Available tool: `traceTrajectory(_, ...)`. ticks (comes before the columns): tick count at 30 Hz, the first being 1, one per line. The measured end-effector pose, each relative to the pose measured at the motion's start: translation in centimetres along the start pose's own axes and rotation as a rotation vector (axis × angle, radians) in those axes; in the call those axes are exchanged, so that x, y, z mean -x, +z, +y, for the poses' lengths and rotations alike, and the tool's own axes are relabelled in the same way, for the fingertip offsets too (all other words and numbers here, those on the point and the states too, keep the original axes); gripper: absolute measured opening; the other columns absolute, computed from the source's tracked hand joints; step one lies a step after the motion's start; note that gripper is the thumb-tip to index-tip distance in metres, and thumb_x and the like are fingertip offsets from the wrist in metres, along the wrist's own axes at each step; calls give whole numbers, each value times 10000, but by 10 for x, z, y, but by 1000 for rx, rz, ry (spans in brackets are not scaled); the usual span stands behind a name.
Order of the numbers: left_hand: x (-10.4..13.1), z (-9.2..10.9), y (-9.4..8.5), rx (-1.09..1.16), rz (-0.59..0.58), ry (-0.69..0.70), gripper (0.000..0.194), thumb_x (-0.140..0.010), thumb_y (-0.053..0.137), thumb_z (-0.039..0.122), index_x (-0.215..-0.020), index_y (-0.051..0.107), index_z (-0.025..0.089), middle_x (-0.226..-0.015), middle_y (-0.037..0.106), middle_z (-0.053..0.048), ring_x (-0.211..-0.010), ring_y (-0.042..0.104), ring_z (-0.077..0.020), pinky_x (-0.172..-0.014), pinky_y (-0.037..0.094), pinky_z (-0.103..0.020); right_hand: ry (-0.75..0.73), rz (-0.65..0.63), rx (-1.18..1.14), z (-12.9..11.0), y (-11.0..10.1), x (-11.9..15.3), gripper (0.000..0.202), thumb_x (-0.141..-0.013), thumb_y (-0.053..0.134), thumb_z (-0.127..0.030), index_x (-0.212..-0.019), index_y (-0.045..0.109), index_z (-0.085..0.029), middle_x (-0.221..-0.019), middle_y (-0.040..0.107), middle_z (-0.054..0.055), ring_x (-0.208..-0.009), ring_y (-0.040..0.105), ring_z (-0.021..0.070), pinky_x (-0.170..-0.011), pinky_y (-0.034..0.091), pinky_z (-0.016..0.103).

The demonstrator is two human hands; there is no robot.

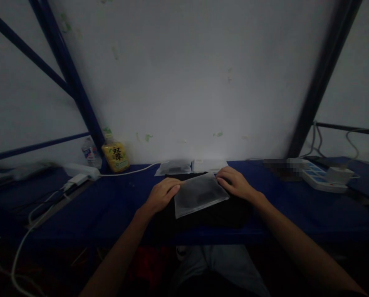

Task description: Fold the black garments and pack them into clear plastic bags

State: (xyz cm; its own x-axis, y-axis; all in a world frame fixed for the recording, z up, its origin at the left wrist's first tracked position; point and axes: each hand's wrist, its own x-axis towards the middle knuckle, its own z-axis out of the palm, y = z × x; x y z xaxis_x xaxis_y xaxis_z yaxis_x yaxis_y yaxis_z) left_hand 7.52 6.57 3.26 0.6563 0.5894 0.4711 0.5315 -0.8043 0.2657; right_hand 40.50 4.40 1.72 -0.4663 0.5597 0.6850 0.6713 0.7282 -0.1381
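Note:
A translucent plastic pouch point(201, 193) with something dark inside lies tilted over a black cloth point(209, 216) on the blue table. My left hand point(163, 193) pinches its upper left corner between thumb and fingers. At the upper right corner, the fingers of my right hand point(235, 182) are closed on the pouch too. Just behind it lie a second translucent pouch point(174, 166) and a white box-like item point(209, 165) against the wall. What exactly is in the held pouch is too dim to make out.
A yellow drink bottle point(116, 156) and a clear bottle point(91, 153) stand at the back left. A white power strip point(81, 170) with cables lies nearby. On the right is another power strip point(319, 176) with a plugged-in adapter point(339, 175). Blue metal posts point(69, 78) rise beside the table.

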Motion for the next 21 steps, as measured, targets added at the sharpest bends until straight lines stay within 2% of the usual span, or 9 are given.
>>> traceTrajectory(3,-7,8,13,-112,-209,-20,548,-956,381,531,-1454,345,306,-1522,328,-38,-1390,301,-260,-1131,259,-436,9,-110,-30,-9,21,-6,431,-975,384,-412,-1331,496,-198,-1339,526,115,-1269,446,230,-1051,381,421)
traceTrajectory(5,-10,12,23,-168,-332,-12,701,-906,410,622,-1503,181,334,-1582,137,-34,-1437,155,-311,-1143,186,-499,-10,-227,-37,-10,35,-6,538,-967,379,-476,-1431,385,-204,-1477,387,111,-1388,299,244,-1127,286,445)
traceTrajectory(7,-11,13,32,-204,-409,-20,778,-878,402,676,-1512,97,343,-1590,50,-39,-1442,83,-348,-1134,155,-546,-8,-330,-52,-8,45,-4,588,-964,356,-518,-1468,322,-217,-1532,294,95,-1430,200,248,-1160,208,464)
traceTrajectory(13,-9,9,43,-231,-483,-51,770,-888,317,704,-1513,41,349,-1588,-19,-56,-1440,25,-370,-1122,118,-581,39,-439,-71,-1,53,3,639,-964,300,-561,-1499,233,-219,-1571,154,86,-1449,97,248,-1178,127,468)
traceTrajectory(17,-10,9,44,-252,-511,-55,769,-888,299,709,-1513,38,344,-1587,-28,-57,-1440,17,-368,-1123,110,-575,22,-473,-44,-1,54,3,666,-963,253,-582,-1505,210,-196,-1574,128,94,-1451,57,249,-1181,101,454)
traceTrajectory(21,-10,11,44,-266,-536,-43,746,-904,271,693,-1515,40,333,-1586,-28,-60,-1444,25,-350,-1130,109,-554,15,-507,-22,-2,54,1,687,-963,233,-586,-1501,225,-159,-1564,139,127,-1447,84,267,-1179,107,456)
